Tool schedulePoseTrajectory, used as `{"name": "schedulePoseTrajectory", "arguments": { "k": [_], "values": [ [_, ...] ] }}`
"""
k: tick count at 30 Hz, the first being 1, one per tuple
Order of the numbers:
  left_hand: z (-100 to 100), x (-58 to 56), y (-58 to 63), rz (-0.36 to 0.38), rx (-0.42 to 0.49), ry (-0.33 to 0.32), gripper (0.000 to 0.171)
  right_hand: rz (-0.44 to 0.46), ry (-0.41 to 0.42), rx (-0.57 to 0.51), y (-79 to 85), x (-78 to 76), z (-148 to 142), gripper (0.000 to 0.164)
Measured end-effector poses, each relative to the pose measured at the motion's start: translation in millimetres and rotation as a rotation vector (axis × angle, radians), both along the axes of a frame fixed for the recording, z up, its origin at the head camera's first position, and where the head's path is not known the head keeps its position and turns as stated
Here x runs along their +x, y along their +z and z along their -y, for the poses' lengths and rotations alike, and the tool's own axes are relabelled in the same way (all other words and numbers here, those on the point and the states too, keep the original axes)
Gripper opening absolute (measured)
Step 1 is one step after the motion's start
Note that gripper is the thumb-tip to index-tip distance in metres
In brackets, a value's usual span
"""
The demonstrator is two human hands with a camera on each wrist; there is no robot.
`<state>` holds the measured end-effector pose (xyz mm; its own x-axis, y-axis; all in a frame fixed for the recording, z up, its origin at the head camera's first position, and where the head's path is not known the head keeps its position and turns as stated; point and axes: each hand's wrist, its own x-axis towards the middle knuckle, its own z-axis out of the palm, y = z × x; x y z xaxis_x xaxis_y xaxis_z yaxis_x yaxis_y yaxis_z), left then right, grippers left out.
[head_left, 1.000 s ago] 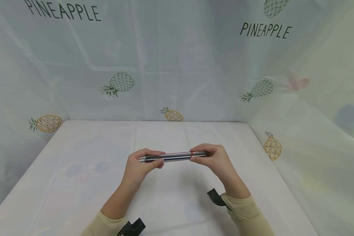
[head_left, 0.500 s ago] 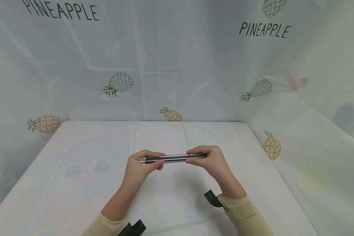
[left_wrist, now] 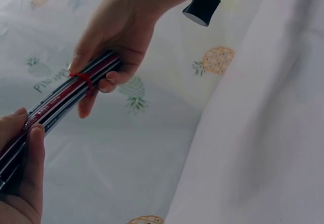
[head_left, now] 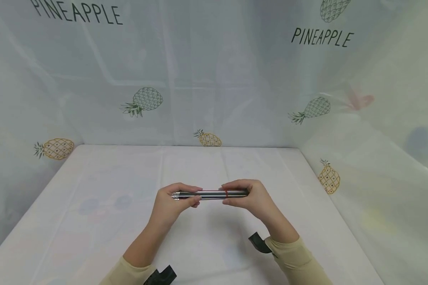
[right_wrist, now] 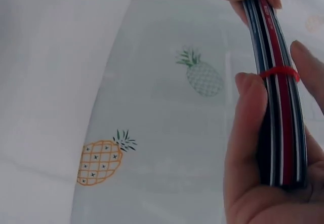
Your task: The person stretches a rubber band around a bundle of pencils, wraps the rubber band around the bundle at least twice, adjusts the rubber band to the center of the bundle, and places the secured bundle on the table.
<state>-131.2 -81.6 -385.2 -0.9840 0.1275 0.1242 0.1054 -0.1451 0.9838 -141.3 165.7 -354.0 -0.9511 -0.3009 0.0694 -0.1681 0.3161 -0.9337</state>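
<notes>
A bundle of slim striped pencils (head_left: 213,194), dark with white lines and one red, is held level above the table. A thin red band (right_wrist: 280,72) circles it near its right end. My left hand (head_left: 168,204) pinches the left end between thumb and fingers, with silvery tips showing past the grip. My right hand (head_left: 251,198) holds the other end, its thumb and fingertips at the red band. In the right wrist view, the flat dark ends of the bundle (right_wrist: 286,138) reach towards the right palm. The left palm is mostly hidden.
A white cloth-covered table (head_left: 103,225) lies below both hands. Pale curtains (head_left: 214,71) printed with pineapples stand behind and at both sides. Dark straps (head_left: 160,275) sit at the cuffs of light sleeves (head_left: 299,259).
The bundle has sunk slightly and turned from a small tilt to level. My right hand has shifted a little left and down along with the red band; both hands keep their hold.
</notes>
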Motion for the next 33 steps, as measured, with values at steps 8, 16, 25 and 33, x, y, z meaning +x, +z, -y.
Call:
{"name": "schedulePoseTrajectory", "arguments": {
  "k": [8, 16, 25, 33],
  "values": [
    [6.6, -1.5, -0.9, 0.038, -0.111, -0.019, 0.035, -0.044, 0.049, 0.019, -2.3, -0.9, -8.9, 0.024],
    [5.8, -0.6, -4.5, 0.054, -0.094, -0.051, 0.035, -0.029, 0.087, 0.073, 2.4, -0.8, -11.4, 0.021],
    [0.0, 1.6, -1.7, 0.055, -0.073, -0.049, 0.031, -0.040, 0.091, 0.096, 5.5, -1.4, -9.5, 0.021],
    [-8.4, 4.4, -4.0, 0.057, -0.055, -0.050, 0.030, -0.055, 0.080, 0.117, 1.4, -0.2, -0.1, 0.027]
  ]
}}
